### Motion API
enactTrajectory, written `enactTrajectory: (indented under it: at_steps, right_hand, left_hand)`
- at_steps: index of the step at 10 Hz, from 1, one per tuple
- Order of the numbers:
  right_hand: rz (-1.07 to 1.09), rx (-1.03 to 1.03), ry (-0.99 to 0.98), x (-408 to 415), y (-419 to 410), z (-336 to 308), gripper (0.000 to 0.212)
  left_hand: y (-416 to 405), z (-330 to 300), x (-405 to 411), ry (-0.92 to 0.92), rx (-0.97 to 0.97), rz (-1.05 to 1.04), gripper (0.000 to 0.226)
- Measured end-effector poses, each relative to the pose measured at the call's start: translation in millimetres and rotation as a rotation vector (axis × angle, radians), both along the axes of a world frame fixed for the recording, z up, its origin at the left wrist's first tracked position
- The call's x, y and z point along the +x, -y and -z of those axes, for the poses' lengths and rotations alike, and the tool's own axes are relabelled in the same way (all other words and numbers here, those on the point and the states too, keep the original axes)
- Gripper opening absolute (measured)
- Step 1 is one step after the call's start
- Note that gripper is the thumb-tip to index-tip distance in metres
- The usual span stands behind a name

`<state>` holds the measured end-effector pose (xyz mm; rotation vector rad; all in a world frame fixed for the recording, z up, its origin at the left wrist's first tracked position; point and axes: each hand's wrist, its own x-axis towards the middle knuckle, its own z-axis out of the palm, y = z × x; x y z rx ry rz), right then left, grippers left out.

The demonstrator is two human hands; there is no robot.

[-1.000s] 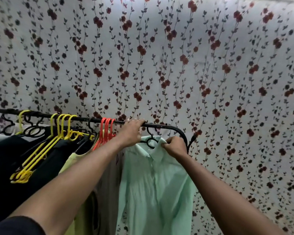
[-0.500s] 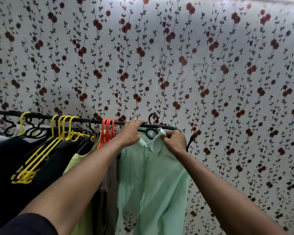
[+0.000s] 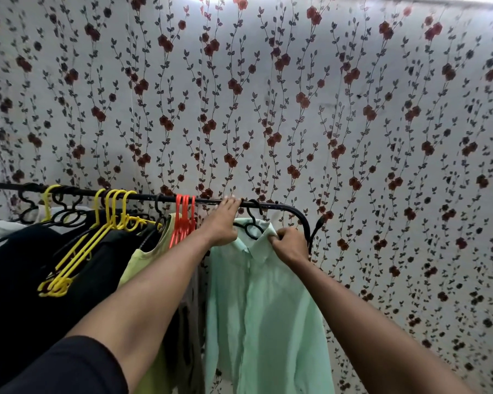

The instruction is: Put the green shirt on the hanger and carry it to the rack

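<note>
So the green shirt (image 3: 265,302) is basically on the rack (image 3: 143,196) now, lower middle of the frame, its black hanger (image 3: 252,223) hooked over the bar near the right-hand bend. Left hand (image 3: 221,223) rests fingers-flat on the bar, not gripping anything, probably keeping the orange hangers (image 3: 184,220) out of the way. Right hand (image 3: 289,244) has its grip pinched shut on the collar (looks like straightening it so it sits square).

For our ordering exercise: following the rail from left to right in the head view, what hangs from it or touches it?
Yellow hangers → orange hangers → left hand → black hanger carrying the green shirt → right hand, pinching the collar → the rail's bent end.
</note>
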<state>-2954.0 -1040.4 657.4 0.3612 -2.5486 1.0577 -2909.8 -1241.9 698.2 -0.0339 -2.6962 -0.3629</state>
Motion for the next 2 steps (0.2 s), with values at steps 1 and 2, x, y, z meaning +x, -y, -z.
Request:
enactTrajectory:
  at_steps: [1,2]
  right_hand:
    - [0.017,-0.024,-0.013,8,-4,-4,0.022]
    - [0.032,-0.077,-0.057,20,-8,-6,0.02]
  left_hand:
    - [-6,6,24,0.012,0.067,0.041,0.081]
    - [-8,13,47,-0.032,0.087,0.068,0.066]
